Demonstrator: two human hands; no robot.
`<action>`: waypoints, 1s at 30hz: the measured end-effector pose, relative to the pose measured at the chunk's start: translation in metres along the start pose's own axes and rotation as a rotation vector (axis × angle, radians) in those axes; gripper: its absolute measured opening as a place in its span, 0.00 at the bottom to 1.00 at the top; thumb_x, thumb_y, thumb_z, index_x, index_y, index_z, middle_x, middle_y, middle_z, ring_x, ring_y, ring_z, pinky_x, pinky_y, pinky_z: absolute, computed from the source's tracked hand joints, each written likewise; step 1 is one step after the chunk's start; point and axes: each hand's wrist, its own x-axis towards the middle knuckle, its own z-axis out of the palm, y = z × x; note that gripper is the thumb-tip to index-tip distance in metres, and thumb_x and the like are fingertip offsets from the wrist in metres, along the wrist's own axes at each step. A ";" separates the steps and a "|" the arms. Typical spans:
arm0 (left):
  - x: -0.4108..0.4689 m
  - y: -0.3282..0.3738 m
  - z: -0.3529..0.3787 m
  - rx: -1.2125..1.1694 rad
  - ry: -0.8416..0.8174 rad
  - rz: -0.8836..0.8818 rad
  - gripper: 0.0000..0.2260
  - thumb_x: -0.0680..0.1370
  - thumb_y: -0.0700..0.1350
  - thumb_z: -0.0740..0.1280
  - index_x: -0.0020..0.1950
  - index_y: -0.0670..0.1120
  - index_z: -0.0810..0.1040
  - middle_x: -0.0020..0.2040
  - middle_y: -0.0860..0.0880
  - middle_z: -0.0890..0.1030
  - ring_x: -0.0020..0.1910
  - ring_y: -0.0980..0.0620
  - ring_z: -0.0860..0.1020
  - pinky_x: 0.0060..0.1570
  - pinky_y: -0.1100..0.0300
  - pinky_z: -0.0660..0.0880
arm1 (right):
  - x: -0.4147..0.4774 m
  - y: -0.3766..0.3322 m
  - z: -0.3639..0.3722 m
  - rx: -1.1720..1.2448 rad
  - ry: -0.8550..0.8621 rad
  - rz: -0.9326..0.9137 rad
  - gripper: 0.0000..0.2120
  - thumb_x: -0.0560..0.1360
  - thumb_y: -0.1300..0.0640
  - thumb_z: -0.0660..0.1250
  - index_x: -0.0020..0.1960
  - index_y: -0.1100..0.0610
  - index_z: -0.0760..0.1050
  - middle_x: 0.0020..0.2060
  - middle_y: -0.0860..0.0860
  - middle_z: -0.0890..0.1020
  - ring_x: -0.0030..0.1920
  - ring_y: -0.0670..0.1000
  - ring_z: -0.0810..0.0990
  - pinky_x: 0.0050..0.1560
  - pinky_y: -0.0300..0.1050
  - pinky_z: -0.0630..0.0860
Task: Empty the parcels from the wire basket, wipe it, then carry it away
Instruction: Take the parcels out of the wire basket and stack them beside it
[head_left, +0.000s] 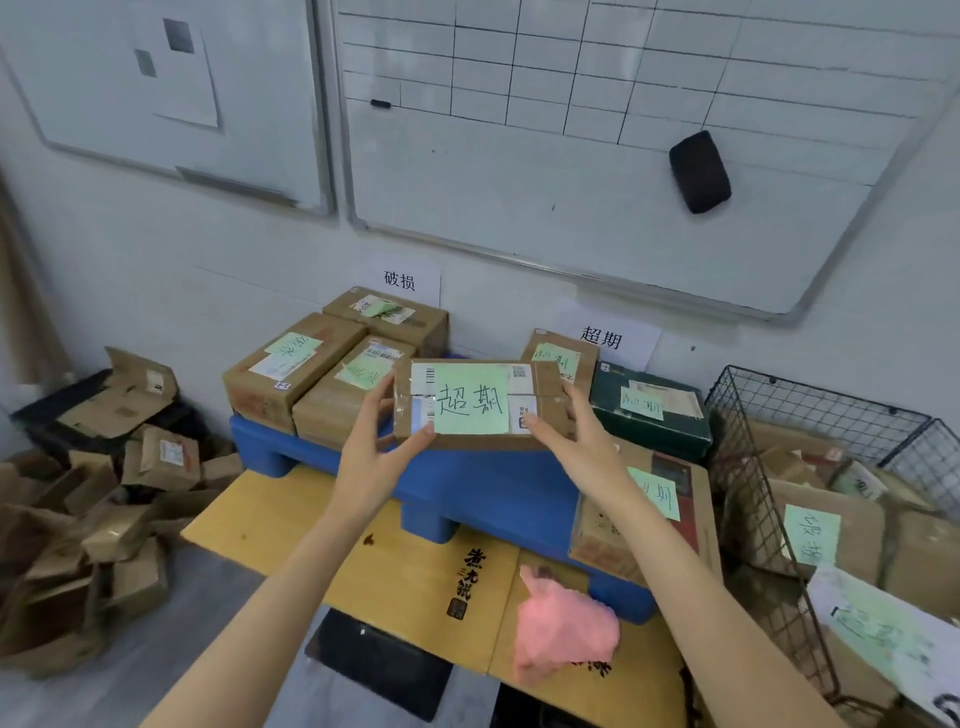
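Left hand (374, 457), right hand (582, 441): fingers (410, 441) hold parcel (472, 400) | blue pallet (493, 483) on cardboard (311, 525) | whiteboard (571, 182) behind

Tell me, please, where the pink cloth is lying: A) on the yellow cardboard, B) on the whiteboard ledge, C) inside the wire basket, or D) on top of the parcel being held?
A: the pink cloth lies on the yellow cardboard, while the left hand and right hand hold a parcel.

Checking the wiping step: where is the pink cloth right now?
Head view, lower centre-right: the pink cloth lies on the yellow cardboard, beside the blue pallet, left of the wire basket.
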 end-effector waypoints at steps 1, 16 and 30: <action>0.005 -0.009 0.003 -0.001 -0.007 -0.009 0.30 0.77 0.47 0.72 0.74 0.60 0.62 0.62 0.69 0.72 0.62 0.70 0.71 0.51 0.74 0.72 | 0.005 0.007 0.001 -0.001 0.001 0.018 0.40 0.75 0.38 0.68 0.80 0.43 0.52 0.77 0.44 0.63 0.76 0.48 0.61 0.73 0.53 0.63; 0.065 -0.083 0.075 0.069 -0.056 -0.275 0.29 0.77 0.49 0.71 0.75 0.60 0.63 0.63 0.56 0.74 0.52 0.67 0.74 0.42 0.72 0.70 | 0.066 0.091 -0.014 -0.113 0.037 0.158 0.25 0.78 0.45 0.67 0.73 0.47 0.66 0.69 0.44 0.73 0.66 0.46 0.72 0.65 0.47 0.70; 0.126 -0.150 0.109 0.228 -0.326 -0.351 0.29 0.78 0.50 0.70 0.75 0.57 0.61 0.65 0.54 0.73 0.64 0.53 0.71 0.56 0.59 0.68 | 0.095 0.124 -0.026 -0.440 0.181 0.141 0.22 0.79 0.44 0.64 0.71 0.49 0.72 0.69 0.46 0.73 0.68 0.47 0.71 0.68 0.43 0.67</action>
